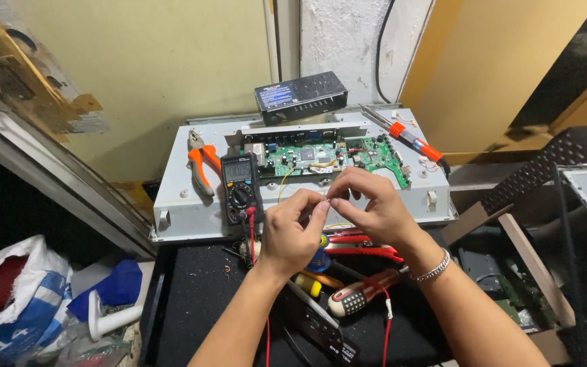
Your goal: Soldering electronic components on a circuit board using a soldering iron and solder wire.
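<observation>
Head view: left hand point(292, 231) and right hand point(368, 204) pinch something too small to identify, fingertips touching; multimeter point(240, 185) at nine o'clock.

Bright, even overhead light, sharp centre, soft shadows, wide-angle bending at edges.

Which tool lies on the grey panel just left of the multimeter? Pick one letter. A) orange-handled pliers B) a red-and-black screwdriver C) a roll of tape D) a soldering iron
A: the orange-handled pliers lie on the grey panel directly left of the multimeter; the soldering iron is at the panel's far right corner, and the screwdriver lies on the black mat below the hands.
</observation>
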